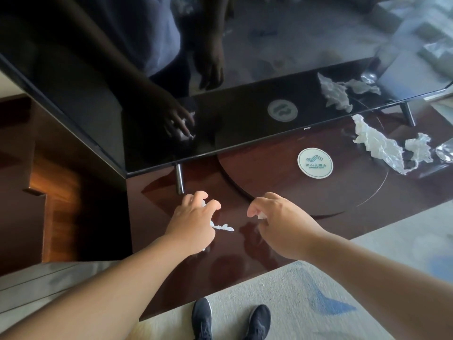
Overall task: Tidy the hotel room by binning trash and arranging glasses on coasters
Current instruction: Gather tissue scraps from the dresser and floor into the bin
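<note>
My left hand (196, 220) is closed on crumpled white tissue scraps (221, 227), with a strip sticking out to its right just above the glossy dark wooden cabinet top (232, 261). My right hand (277, 217) pinches a small white tissue bit (261, 215) between thumb and fingers. A round white coaster (315, 162) with a green logo lies on the round inlay further back. A large crumpled white wrapper (382, 146) lies at the back right. A glass edge (445, 152) shows at the far right border.
A black TV screen (147, 82) on metal legs (179, 179) stands along the back of the cabinet and mirrors the scene. Pale carpet (318, 303) and my two dark shoes lie below the front edge. A wooden recess drops away at the left.
</note>
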{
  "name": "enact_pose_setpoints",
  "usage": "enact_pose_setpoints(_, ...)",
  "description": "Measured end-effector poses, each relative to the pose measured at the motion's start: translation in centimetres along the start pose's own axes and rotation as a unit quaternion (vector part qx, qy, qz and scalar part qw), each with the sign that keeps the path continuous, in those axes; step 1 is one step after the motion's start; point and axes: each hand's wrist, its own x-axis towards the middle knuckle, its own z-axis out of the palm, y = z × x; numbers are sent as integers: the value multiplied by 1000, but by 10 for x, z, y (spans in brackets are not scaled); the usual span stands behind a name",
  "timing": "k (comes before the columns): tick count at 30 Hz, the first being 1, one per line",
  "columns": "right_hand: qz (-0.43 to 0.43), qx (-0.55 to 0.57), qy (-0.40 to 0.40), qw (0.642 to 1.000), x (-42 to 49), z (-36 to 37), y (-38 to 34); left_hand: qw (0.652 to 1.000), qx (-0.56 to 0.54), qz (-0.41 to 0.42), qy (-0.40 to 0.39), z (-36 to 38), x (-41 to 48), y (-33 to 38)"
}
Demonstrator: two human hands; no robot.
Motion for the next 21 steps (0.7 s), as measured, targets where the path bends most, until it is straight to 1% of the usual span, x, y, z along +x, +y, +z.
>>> enact_pose_setpoints(3, 8, 1, -5, 1000, -2, 3, 10, 999, 23, -19, -19, 12, 3, 1)
enact_pose_setpoints(9, 17, 8, -13, 1000, -8, 8, 21, 998, 59, -21, 11, 31, 8, -1)
enact_pose_setpoints(15, 12, 13, -8, 1000, -16, 3, 25, 999, -2, -39, -32, 20, 11, 9)
enact_pose_setpoints(18, 6, 17, 5, 1000, -23, -9, 26, 998, -30, -42, -34, 5, 10, 24)
enact_pose_setpoints(21, 0, 16, 23, 1000, -32, -25, 28, 998, -41, -51, -19, -14, 9, 46)
